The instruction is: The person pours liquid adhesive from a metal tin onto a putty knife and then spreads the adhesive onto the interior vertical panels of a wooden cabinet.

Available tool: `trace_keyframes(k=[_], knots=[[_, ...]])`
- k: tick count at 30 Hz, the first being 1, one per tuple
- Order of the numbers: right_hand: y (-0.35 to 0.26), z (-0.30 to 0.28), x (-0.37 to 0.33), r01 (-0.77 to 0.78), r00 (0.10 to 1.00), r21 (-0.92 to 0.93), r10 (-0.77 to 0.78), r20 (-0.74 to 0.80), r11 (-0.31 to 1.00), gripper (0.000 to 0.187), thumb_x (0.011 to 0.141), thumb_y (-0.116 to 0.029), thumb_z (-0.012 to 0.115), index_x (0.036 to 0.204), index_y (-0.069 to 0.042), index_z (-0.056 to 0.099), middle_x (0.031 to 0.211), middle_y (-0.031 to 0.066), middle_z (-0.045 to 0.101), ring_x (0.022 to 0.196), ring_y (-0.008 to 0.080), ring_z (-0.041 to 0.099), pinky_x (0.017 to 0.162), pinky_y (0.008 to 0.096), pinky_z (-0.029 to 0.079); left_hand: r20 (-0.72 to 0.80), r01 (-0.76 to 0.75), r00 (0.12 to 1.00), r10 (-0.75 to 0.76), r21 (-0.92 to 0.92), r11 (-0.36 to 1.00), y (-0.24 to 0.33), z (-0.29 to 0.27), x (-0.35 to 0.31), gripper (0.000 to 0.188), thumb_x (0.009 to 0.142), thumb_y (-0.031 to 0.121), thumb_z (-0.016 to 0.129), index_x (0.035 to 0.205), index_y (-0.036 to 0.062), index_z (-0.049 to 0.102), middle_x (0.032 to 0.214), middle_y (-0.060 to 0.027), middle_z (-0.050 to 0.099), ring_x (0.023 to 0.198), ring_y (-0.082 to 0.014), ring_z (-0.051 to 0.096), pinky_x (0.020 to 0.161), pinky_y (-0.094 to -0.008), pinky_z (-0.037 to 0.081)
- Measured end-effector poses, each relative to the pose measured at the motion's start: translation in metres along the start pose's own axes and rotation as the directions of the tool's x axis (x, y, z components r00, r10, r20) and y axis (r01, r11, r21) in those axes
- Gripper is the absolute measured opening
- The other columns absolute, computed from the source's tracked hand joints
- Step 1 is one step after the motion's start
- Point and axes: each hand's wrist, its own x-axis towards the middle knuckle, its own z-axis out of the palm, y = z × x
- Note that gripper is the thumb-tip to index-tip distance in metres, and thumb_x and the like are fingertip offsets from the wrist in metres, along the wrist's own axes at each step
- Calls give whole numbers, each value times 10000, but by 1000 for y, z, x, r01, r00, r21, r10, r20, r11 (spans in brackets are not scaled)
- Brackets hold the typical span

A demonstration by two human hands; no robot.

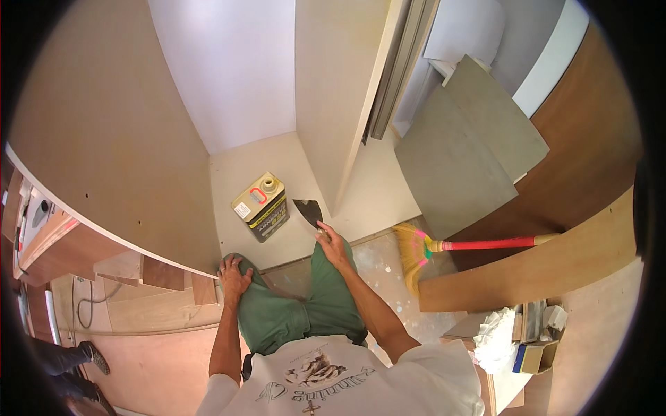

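My right hand (333, 246) is closed around the handle of a putty knife (309, 211), above my right knee. The dark, wide blade points away from me, over the pale cabinet floor (277, 154). My left hand (234, 277) lies on my left knee with its fingers spread and nothing in it, close to the front edge of the left side panel (128, 139). Between the two panels, a rectangular adhesive can (262, 206) stands on the cabinet floor, left of the blade. Its round spout on top looks uncapped.
An upright divider (340, 90) rises just beyond the blade. To the right lean grey boards (465, 152), beside a straw broom (414, 253) with a red handle. Crumpled white material (496, 336) and a small box (535, 357) lie lower right. Another person's shoe (96, 357) shows lower left.
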Motion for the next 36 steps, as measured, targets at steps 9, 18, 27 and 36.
trace_keyframes(k=[9, 18, 27, 36], knots=[[0, -4, 2, 5, 1000, -68, -4, 7, 998, 489, 990, -193, 684, 1464, -110, 596, 1314, 113, 680, 1161, 186, 622, 1024, 331, 477, 20, 33, 999, -33, -10, 999, 7, -3, 0, 580, 832, 385, 793, 1351, 175, 642, 1597, -72, 442, 1535, -385, 287, 1210, -659, 262], [-7, -5, -1, -93, 994, -43, 96, 52, 995, 472, 991, -193, 677, 1451, -114, 609, 1216, 113, 714, 1086, 169, 636, 985, 316, 495, 22, 23, 1000, -23, -7, 1000, 4, -7, -3, 564, 845, 393, 779, 1351, 180, 647, 1589, -51, 453, 1529, -368, 303, 1219, -628, 271], [3, -1, 2, 57, 998, -77, -60, -35, 995, 483, 985, -165, 682, 1458, -110, 601, 1154, 84, 697, 1013, 166, 626, 934, 307, 499, 24, 34, 999, -34, -8, 999, 10, -9, -3, 553, 862, 405, 757, 1357, 180, 656, 1592, -70, 457, 1521, -373, 317, 1228, -626, 257], [9, 5, -6, -80, 997, 40, 81, -16, 996, 482, 985, -202, 698, 1453, -131, 607, 1072, 50, 606, 921, 139, 534, 803, 289, 435, 43, 6, 999, -6, 20, 1000, 1, -6, -12, 559, 876, 396, 747, 1375, 168, 645, 1611, -69, 446, 1551, -373, 270, 1238, -610, 246]])
